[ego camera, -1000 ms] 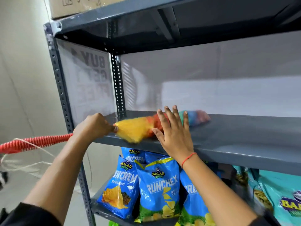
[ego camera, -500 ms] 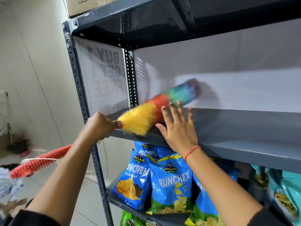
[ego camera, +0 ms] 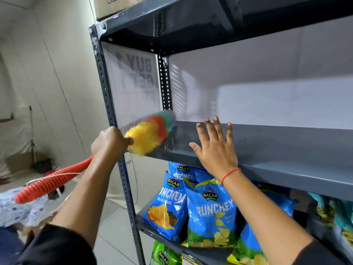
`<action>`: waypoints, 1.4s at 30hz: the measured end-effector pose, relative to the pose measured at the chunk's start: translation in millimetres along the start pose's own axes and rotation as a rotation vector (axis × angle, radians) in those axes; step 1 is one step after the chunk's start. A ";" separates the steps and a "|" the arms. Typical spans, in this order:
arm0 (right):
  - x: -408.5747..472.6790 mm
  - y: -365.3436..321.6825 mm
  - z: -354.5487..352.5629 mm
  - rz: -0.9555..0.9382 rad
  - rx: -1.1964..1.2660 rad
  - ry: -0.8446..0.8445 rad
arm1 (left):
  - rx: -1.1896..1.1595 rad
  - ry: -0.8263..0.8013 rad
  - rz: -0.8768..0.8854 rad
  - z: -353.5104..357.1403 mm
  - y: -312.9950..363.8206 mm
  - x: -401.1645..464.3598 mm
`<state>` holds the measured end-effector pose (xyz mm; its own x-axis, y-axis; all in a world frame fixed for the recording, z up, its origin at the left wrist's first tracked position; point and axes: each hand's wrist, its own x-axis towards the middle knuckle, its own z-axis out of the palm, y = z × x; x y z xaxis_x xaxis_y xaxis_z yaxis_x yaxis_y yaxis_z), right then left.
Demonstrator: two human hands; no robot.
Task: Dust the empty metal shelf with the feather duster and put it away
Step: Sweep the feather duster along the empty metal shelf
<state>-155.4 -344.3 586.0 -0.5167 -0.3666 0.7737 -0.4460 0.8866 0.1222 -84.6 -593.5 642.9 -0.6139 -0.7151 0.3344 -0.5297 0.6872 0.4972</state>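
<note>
The feather duster (ego camera: 150,133) has a fluffy yellow, red and green head and a ribbed orange handle. My left hand (ego camera: 109,140) grips it just below the head, at the shelf's front left corner. The duster's head lies over the left end of the grey metal shelf (ego camera: 282,150), its tip blurred near the back upright. My right hand (ego camera: 214,148) rests flat on the shelf's front part with fingers spread, just right of the duster. Nothing stands on this shelf.
Blue chip bags (ego camera: 210,211) crowd the shelf below. Another grey shelf (ego camera: 191,20) hangs above, with a cardboard box (ego camera: 112,6) on top. A perforated upright (ego camera: 112,119) forms the rack's left front corner. A broom (ego camera: 33,138) leans at the far wall.
The duster's head has swept from the middle of the shelf leftward to its left end. My view has shifted left. My right hand stays flat on the shelf.
</note>
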 end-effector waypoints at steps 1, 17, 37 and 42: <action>0.0 0.0 -0.7 0.002 0.005 -0.002 | -0.020 -0.055 -0.021 -1.2 -3.8 2.8; -0.9 -0.3 -0.7 0.018 -0.008 -0.004 | -0.092 0.018 -0.018 5.4 -26.2 15.6; -14.8 22.9 -20.2 0.111 0.093 0.234 | 0.004 -0.140 0.438 34.1 44.9 3.0; -29.8 47.0 -33.3 0.170 0.001 0.255 | -0.022 -0.254 0.739 43.6 71.6 -20.3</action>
<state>-136.6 -282.3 589.3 -0.3836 -0.1304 0.9143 -0.3699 0.9288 -0.0227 -135.6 -524.2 636.9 -0.9192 -0.0195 0.3932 0.0793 0.9691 0.2335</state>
